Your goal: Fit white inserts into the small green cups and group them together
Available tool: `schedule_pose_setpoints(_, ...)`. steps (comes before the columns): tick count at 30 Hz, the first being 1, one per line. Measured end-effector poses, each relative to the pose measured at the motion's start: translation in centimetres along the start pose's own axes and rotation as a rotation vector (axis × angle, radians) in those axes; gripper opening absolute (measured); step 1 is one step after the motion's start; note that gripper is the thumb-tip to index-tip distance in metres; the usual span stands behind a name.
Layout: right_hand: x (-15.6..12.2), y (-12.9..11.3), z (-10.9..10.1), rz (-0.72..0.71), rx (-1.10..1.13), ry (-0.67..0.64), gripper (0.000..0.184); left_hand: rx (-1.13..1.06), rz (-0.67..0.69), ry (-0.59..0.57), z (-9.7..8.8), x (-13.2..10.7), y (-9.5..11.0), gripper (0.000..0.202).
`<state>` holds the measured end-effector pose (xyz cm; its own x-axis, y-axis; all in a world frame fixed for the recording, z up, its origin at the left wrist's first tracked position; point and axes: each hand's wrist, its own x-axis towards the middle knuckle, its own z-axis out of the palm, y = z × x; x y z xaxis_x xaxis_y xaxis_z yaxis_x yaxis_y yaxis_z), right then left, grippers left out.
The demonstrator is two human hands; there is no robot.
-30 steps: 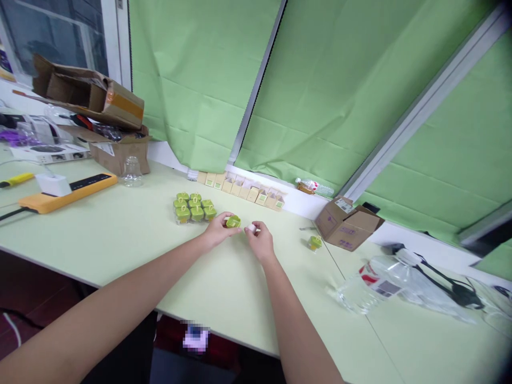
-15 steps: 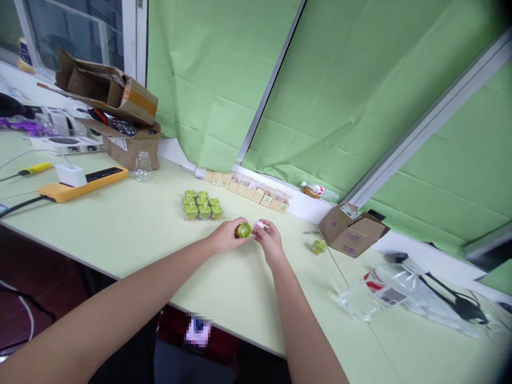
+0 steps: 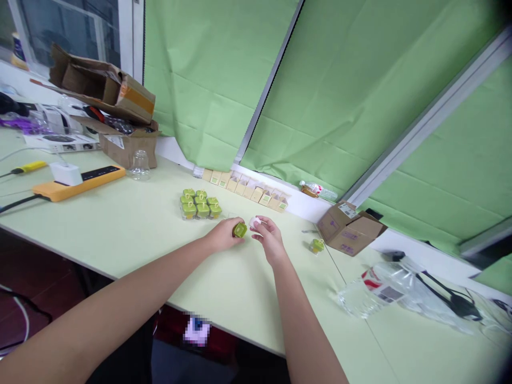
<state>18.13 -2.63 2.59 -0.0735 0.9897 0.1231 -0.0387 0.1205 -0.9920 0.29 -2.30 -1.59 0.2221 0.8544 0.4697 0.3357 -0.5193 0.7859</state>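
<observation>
My left hand (image 3: 224, 236) is closed around a small green cap (image 3: 240, 230) just above the pale green table (image 3: 120, 229). My right hand (image 3: 269, 238) pinches a small white piece (image 3: 254, 222) right beside the cap, fingertips almost touching it. Behind my hands stands a cluster of several small jars with green lids (image 3: 199, 204). Another single green-lidded jar (image 3: 317, 245) sits to the right of my right hand.
A row of small tan boxes (image 3: 245, 188) lines the wall under green blinds. A small cardboard box (image 3: 351, 228) lies at right, crumpled clear plastic (image 3: 384, 290) nearer. At left are an orange power strip (image 3: 80, 181), a glass jar (image 3: 140, 166) and stacked cartons (image 3: 104, 106).
My left hand has turned the green cap from open side up to its side, and my right hand has brought the white piece close against it.
</observation>
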Motion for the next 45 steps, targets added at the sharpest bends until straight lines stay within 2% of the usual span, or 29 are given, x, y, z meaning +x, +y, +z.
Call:
schedule_pose_setpoints(5,-0.1,0.0,0.2,-0.019,-0.061,-0.063,0.045,-0.022,-0.049,-0.001,0.0,-0.4,0.1,0.043)
schedule_pose_setpoints(13,0.1,0.5,0.2,-0.013,-0.001,-0.058,0.042,0.064,-0.034,-0.027,-0.1,-0.4,0.3,0.038)
schedule_pose_setpoints(20,-0.1,0.7,0.7,-0.050,-0.011,-0.097,0.040,0.151,-0.080,0.077,-0.3,0.0,0.3,0.038)
schedule_pose_setpoints(24,-0.1,0.9,0.8,-0.070,-0.074,-0.133,0.042,0.137,-0.009,0.098,-0.3,0.2,0.0,0.037)
schedule_pose_setpoints(28,-0.1,0.8,0.7,-0.049,-0.121,-0.081,0.048,0.141,0.044,0.098,-0.1,0.4,-0.6,0.036)
schedule_pose_setpoints(31,-0.2,0.6,0.6,-0.026,-0.126,-0.056,0.039,0.147,0.043,0.099,0.2,0.5,-1.0,0.039)
schedule_pose_setpoints(34,-0.2,0.5,0.6,0.009,-0.035,-0.084,0.033,0.152,0.058,0.092,0.4,0.4,-1.3,0.045)
schedule_pose_setpoints(37,-0.2,0.6,0.6,0.030,0.017,-0.078,0.041,0.151,0.080,0.077,0.6,0.4,-1.5,0.049)
schedule_pose_setpoints(40,0.0,0.8,0.6,0.033,-0.029,-0.023,0.050,0.152,0.068,0.073,0.6,0.4,-1.5,0.049)
schedule_pose_setpoints(45,0.1,0.8,0.7,-0.022,-0.112,-0.041,0.040,0.125,0.028,0.052,0.2,0.5,-0.8,0.047)
